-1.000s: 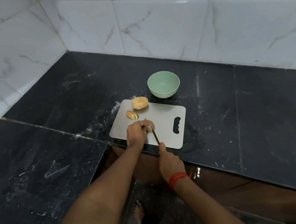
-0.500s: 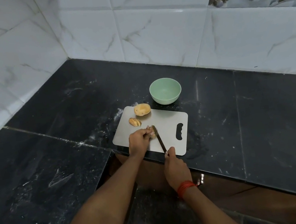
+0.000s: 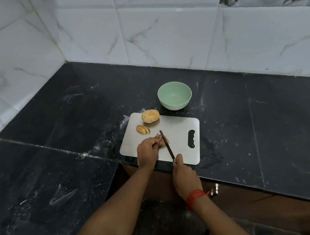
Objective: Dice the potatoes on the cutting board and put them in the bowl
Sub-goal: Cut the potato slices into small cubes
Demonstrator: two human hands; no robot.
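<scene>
A steel cutting board [image 3: 180,131] lies at the counter's front edge. On its far left corner sits a whole potato [image 3: 150,115], with a sliced potato half [image 3: 143,129] just nearer. My left hand [image 3: 148,150] holds down another potato piece [image 3: 163,143], mostly hidden under the fingers. My right hand [image 3: 183,175] grips the handle of a knife [image 3: 166,145], whose blade rests across that piece right beside my left fingertips. An empty green bowl [image 3: 174,95] stands just behind the board.
The black stone counter [image 3: 272,130] runs into a corner of white tiled walls [image 3: 157,32]. White dust streaks it left of the board. The counter's front edge steps back below my arms, with dark floor underneath.
The knife blade has tilted from steep to nearly flat across the potato piece. My view has tipped up, so board and bowl sit lower in the picture.
</scene>
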